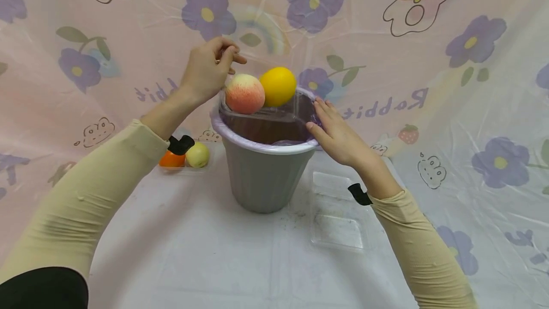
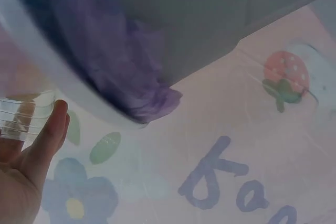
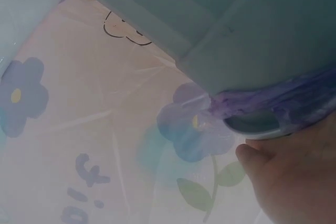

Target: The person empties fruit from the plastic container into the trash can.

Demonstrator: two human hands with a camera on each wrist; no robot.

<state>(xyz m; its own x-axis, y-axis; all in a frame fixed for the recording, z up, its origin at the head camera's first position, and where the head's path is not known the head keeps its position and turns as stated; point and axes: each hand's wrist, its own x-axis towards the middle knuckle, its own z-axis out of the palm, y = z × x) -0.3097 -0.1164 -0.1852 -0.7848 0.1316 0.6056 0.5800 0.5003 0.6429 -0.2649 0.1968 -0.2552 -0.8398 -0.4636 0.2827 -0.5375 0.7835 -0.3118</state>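
My left hand [image 1: 209, 68] holds a clear plastic tray [image 1: 274, 116] at its left side, over the mouth of a grey waste bin [image 1: 268, 175]. On the tray are a pink-and-cream peach [image 1: 245, 94] and a smooth yellow fruit [image 1: 279, 87], side by side. The left wrist view shows the tray's ribbed clear wall [image 2: 31, 119] against my fingers. A purple bag [image 2: 115, 61] lines the bin and folds over its pale rim. My right hand [image 1: 340, 135] rests on the rim's right side, fingers extended. In the right wrist view, part of this hand [image 3: 299, 174] is beside the rim.
Left of the bin, an orange fruit [image 1: 172, 159] and a pale green-yellow fruit [image 1: 198, 155] sit in another clear tray. A clear compartmented tray [image 1: 338, 230] lies on the white table [image 1: 206, 252] to the right. A patterned cloth [image 1: 150, 23] hangs behind.
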